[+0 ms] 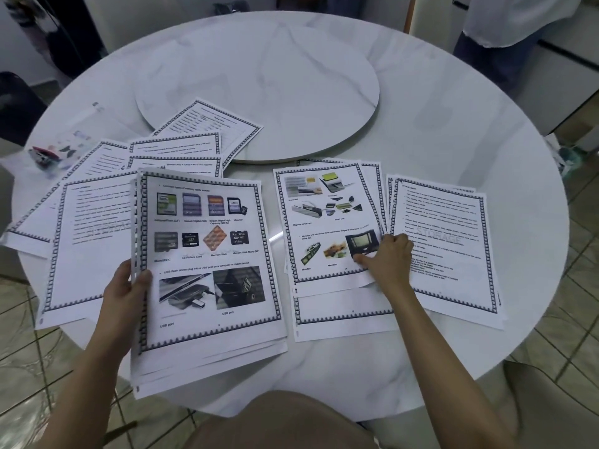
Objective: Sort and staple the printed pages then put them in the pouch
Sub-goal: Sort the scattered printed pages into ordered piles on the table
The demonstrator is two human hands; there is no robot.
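Head view: a round white marble table [421,124] carries a raised turntable [259,76] of the same stone at its centre, and printed pages with dark patterned borders lie across the near half. The left hand [128,291] grips a thick stack of pages [207,254] by its left edge, thumb on top and fingers beneath; the stack's top page shows pictures of memory cards and USB ports, and its lower end hangs past the table's near rim. To the left of it, loose text pages [94,228] lie fanned and overlapping, the farthest one reaching onto the turntable. The right hand [387,254] is curled, thumb and forefinger pinching the lower right corner of the top sheet [324,218] of the middle pile [340,312]; that sheet shows card readers and microfilm. Just beside it on the right, a third pile [444,254] bears text and a faint STORAGE watermark; the right wrist crosses its left edge. At the table's far left rim lies a clear pouch [76,137], blurred, with a small red and dark object [42,156] just beside it that cannot be made out. The floor [577,286] is tiled.
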